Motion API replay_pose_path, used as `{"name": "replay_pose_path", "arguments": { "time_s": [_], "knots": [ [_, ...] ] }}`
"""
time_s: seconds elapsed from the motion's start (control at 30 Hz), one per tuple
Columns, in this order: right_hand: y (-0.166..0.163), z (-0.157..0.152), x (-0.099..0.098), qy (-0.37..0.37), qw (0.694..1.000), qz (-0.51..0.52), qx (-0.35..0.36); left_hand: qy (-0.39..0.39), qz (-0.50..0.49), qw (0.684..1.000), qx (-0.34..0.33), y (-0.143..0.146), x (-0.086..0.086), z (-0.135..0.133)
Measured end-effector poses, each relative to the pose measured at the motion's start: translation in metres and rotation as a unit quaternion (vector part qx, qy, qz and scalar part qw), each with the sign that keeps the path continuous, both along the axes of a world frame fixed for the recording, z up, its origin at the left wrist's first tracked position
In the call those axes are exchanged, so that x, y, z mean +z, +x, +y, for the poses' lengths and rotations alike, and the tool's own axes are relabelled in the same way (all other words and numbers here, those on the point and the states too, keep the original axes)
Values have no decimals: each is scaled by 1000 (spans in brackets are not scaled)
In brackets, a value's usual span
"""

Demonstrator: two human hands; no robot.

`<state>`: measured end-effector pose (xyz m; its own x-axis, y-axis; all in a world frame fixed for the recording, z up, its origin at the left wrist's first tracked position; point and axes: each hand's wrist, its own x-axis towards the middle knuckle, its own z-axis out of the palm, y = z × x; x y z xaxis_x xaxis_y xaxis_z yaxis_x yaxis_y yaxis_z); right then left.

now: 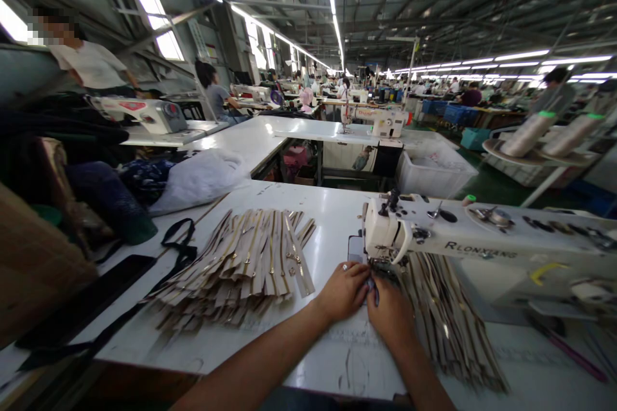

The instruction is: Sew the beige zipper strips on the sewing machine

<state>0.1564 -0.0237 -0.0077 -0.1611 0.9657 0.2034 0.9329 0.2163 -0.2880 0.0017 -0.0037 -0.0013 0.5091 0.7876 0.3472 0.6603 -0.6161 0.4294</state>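
Observation:
At the needle end of a white sewing machine (429,231), both hands meet over the worktable. My left hand (348,284) is closed, its fingers bent and pressed together by the presser foot. My right hand (389,306) is closed too, thumb and fingers touching the left fingertips. A bit of something bluish-grey shows between them, too small to name. Left of my hands lies a fanned pile of beige zippers (250,263) with gold-coloured teeth. Another bundle of zippers (446,314) passes beneath the machine arm and lies right of my right hand.
A dark flat phone-like slab (91,298) and a black strap (180,237) lie on the left. White plastic bagging (205,180) sits behind them. Thread cones (527,135) stand at the right, purple-handled scissors (571,350) below. A white bin (434,170) stands beyond; people sit at other machines.

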Motion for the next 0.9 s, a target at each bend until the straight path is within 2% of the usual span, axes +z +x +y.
{"name": "replay_pose_path", "arguments": {
  "time_s": [0.3, 0.47, 0.9],
  "knots": [
    [2, -3, -13, 58, 998, 4, 4, 3, 27, 999, 17, -3, 2, 4],
    [1, -10, -13, 99, 994, 35, 4, -1, 37, 999, 16, -4, 4, 4],
    [-2, -16, -14, 107, 992, 58, 17, -34, 86, 996, 12, -3, -1, 5]
  ]
}}
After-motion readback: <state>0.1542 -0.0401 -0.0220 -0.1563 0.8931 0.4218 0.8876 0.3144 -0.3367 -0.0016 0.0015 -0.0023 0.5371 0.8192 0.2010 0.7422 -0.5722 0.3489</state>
